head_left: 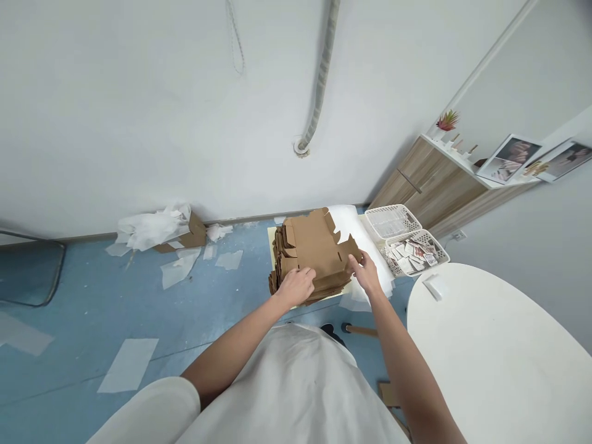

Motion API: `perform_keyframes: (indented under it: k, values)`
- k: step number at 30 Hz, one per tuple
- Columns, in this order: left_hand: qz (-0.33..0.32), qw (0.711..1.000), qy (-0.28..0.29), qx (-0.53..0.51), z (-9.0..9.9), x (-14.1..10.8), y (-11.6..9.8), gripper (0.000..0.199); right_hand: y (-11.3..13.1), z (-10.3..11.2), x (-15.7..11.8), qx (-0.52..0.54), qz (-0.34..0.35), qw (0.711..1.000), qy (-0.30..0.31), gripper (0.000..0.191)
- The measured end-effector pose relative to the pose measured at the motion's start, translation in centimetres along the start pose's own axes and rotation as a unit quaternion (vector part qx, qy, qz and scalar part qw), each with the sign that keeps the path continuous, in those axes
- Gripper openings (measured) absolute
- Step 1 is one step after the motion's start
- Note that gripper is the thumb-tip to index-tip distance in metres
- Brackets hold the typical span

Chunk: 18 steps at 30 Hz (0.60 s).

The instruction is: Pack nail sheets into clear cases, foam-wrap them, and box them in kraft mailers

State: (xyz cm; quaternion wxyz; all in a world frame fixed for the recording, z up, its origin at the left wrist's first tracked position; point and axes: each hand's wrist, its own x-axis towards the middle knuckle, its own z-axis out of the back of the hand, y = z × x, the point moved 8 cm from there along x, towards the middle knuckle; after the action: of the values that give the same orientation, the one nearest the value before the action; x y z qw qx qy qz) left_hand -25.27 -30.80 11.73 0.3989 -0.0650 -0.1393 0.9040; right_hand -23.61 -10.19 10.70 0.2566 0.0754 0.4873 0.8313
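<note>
A stack of flat, die-cut cardboard box blanks [316, 237] lies in front of me, its edges uneven on the left side. My right hand [365, 270] grips the near right corner of the top cardboard blank, where a flap is lifted and bent up. On the near left edge of the same blank rests my left hand [296, 287], its fingers curled over the cardboard; the fingertips are partly hidden. White foam sheets [367, 246] lie flat just right of the stack.
Two white plastic baskets [394, 221] stand beyond the foam, one holding small cards. A round white table [499, 345] is at my right. A wooden cabinet [425, 179] stands at the back right. A cardboard box [197, 231] with white wrapping sits by the wall; loose sheets [129, 365] litter the floor.
</note>
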Motion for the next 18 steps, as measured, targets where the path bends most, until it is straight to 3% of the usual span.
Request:
perform_keyframes:
  k: [4,8,13,18]
  values:
    - [-0.032,0.998,0.014,-0.048,-0.3,-0.2,-1.0,0.019,2.2,0.7,0.6,-0.068,0.064,0.996,-0.008,0.039]
    - [-0.014,0.993,-0.026,-0.116,0.4,-0.4,-0.7,0.022,3.0,1.1,0.1,-0.075,0.091,0.993,0.005,0.044]
    - [0.107,0.977,-0.126,-0.134,2.1,-0.8,3.3,0.043,2.9,2.4,-1.1,-0.028,0.068,0.997,-0.017,0.051]
    - [0.193,0.968,-0.106,-0.118,1.5,0.0,6.0,0.063,1.9,4.8,-2.3,0.037,0.061,0.995,-0.076,0.05]
